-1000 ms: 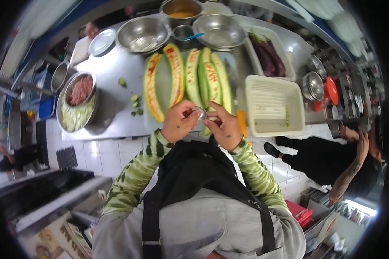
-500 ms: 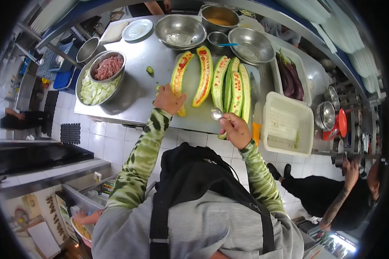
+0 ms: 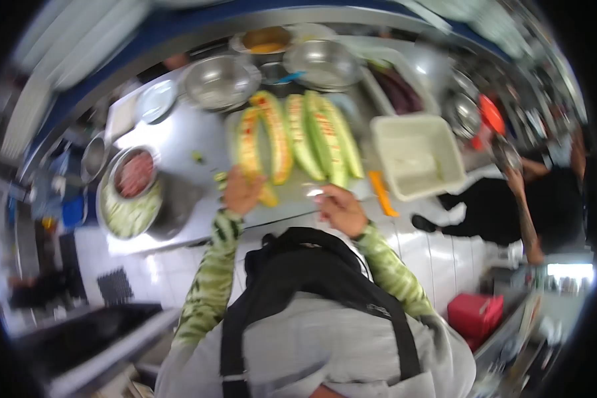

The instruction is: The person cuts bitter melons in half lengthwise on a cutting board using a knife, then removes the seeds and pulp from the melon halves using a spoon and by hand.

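My left hand (image 3: 243,190) is at the lower end of the leftmost bitter melon half (image 3: 248,142), its blurred fingers closed around it. This half is yellow, cut lengthwise, with reddish seeds in its hollow. Right beside it lies another yellow bitter melon half (image 3: 273,136). In my right hand (image 3: 341,209) is a metal spoon (image 3: 314,192), its bowl pointing left, just below several greener bitter melon halves (image 3: 301,139). They lie side by side, with red seed bits on some. Small green scraps (image 3: 220,178) sit by my left fingers.
On the steel table (image 3: 186,159) at left stand a bowl of pale green slices (image 3: 134,215) and a bowl of raw meat (image 3: 135,174). Metal colanders (image 3: 221,83) line the back. At right are a white basket (image 3: 418,156), eggplants (image 3: 401,93), an orange-handled knife (image 3: 382,194) and another person (image 3: 521,219).
The view has swung and blurred, shifting the table's contents leftward. My left hand stays on the leftmost bitter melon half; my right hand still holds the spoon. The two yellow halves now lie closer together.
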`<state>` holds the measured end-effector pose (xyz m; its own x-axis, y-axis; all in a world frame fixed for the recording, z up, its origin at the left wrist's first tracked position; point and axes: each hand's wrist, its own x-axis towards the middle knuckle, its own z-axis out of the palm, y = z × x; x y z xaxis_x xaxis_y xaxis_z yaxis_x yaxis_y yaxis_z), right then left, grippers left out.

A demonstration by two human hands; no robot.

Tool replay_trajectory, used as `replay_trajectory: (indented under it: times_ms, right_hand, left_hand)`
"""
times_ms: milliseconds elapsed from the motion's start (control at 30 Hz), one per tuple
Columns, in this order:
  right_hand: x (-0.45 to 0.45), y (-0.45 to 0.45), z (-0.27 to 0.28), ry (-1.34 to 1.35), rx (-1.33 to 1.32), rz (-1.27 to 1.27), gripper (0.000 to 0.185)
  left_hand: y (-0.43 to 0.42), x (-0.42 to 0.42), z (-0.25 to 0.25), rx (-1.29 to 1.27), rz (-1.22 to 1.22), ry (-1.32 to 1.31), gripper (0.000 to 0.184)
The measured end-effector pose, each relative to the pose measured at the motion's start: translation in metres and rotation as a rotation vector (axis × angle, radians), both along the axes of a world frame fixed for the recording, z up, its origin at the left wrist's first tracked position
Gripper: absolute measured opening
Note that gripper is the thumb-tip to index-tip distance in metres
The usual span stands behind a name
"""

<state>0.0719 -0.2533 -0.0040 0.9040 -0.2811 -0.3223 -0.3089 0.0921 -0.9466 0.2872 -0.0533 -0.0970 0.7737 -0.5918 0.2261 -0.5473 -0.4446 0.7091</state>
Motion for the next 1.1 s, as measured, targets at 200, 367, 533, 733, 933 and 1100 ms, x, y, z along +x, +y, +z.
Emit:
replay_trajectory:
  times_ms: [200, 367, 533, 733, 933, 1100]
  right_hand:
    - [0.015, 0.025, 0.064, -0.449, 0.624, -0.055, 0.019]
    - [0.024, -0.026, 0.094, -0.388, -0.407, -0.258, 0.016]
    - [-0.001, -0.147, 0.100, 0.007, -0.983, -0.426, 0.015]
    - [-0.052, -0.400, 0.030, 0.500, -1.288, -0.726, 0.023]
    - [-0.078, -0.589, -0.055, 0.965, -1.521, -0.064, 0.028]
    - [-0.094, -0.609, -0.045, 0.838, -1.831, 0.535, 0.023]
  left_hand:
    - [0.032, 0.006, 0.015, -0.221, 0.037, -0.169, 0.039]
    - [0.056, 0.016, 0.036, -0.377, -0.069, 0.163, 0.025]
    - [0.083, 0.013, 0.035, -0.287, -0.004, 0.283, 0.027]
    - [0.027, -0.014, 0.022, -0.120, 0.161, 0.209, 0.039]
    - [-0.019, -0.015, -0.005, 0.118, 0.295, 0.094, 0.067]
    - [-0.020, -0.010, -0.014, 0.115, 0.350, 0.043, 0.055]
